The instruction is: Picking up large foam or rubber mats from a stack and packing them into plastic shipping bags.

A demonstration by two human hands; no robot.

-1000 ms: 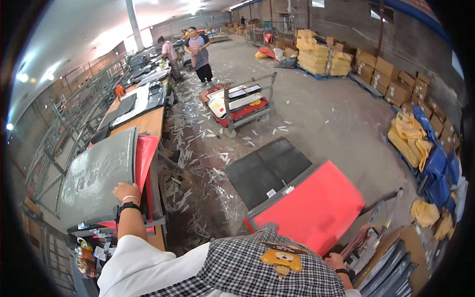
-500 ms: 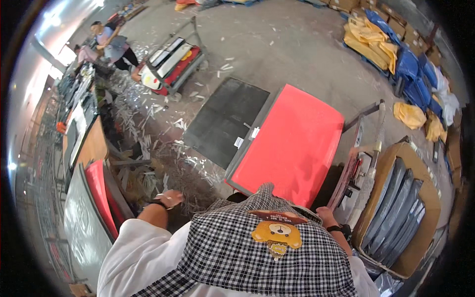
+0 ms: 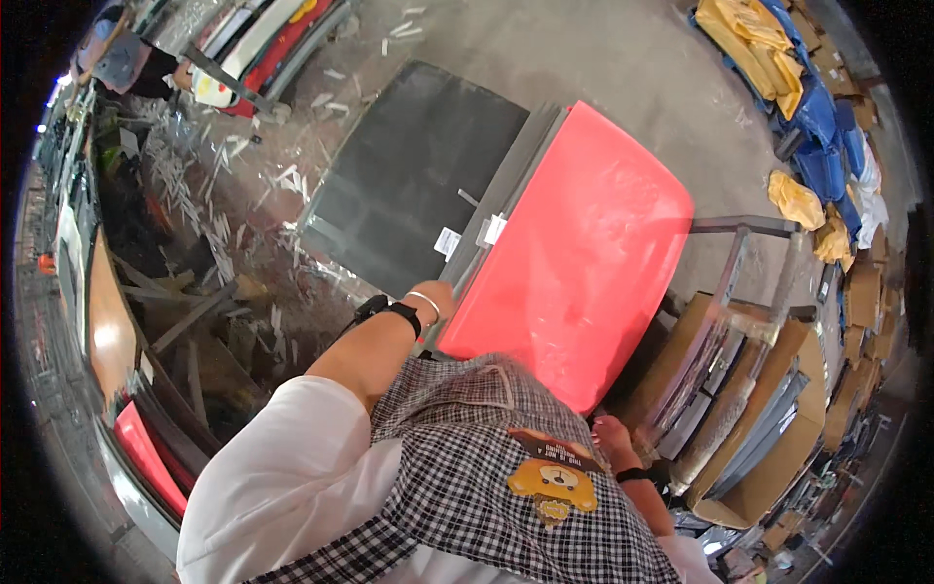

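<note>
A large glossy red panel (image 3: pixel 574 263) lies flat in front of me on a stack whose dark grey edges (image 3: pixel 530 161) show along its left side. Small white labels (image 3: pixel 494 230) stick to that side. My left hand (image 3: pixel 435 300) is at the stack's near left edge, its fingers hidden beyond the back of the hand. By the near right corner of the red panel is my right hand (image 3: pixel 611 435), fingers curled. Whether it grips the edge or something else is unclear. A black sheet (image 3: pixel 409 165) lies left of the stack.
A metal-framed cart (image 3: pixel 744 292) and an open cardboard box (image 3: pixel 769 438) of grey wrapped panels stand to my right. Offcut strips (image 3: pixel 219 243) litter the floor at left. Another cart carries panels (image 3: pixel 263 58) at far left, near a person. Yellow and blue sacks (image 3: pixel 817 136) lie far right.
My left hand has moved right and forward from beside me to the stack's edge. My right hand has shifted slightly left and nearer. The view has tilted down closer to the stack.
</note>
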